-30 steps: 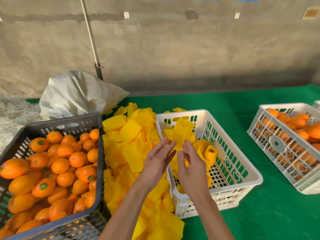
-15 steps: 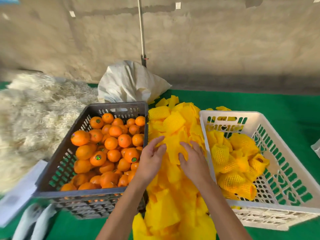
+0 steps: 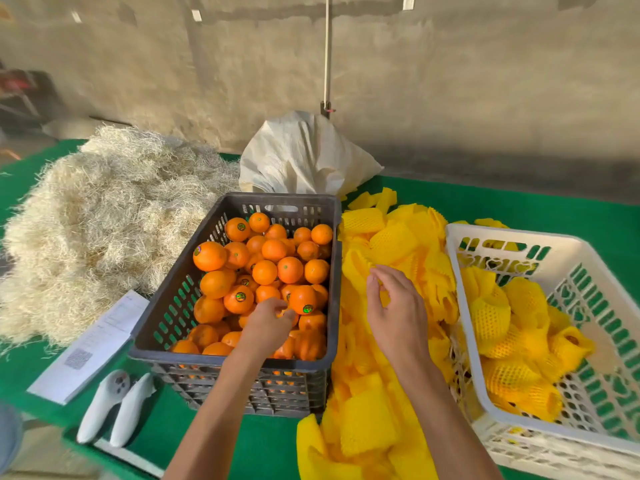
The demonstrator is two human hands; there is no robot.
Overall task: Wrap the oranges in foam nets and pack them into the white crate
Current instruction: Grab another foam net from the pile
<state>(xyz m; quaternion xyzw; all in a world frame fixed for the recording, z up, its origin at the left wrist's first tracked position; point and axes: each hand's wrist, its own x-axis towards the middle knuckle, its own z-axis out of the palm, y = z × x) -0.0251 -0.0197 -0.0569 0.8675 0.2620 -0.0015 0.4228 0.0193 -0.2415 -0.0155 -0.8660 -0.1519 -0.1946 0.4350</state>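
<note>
The dark plastic crate [image 3: 242, 358] is holding bare round oranges [image 3: 265, 271]. Right of it, yellow foam nets [image 3: 391, 244] are lying, then the white plastic crate [image 3: 460, 306] with wrapped oranges [image 3: 490, 317]. The left hand [image 3: 268, 323] is curling onto an orange; the right hand [image 3: 398, 306] is pinching a net.

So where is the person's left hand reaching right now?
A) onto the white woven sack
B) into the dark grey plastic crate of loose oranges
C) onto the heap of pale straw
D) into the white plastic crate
B: the left hand is down among the bare oranges inside the dark grey plastic crate, fingers curling at one.
</note>
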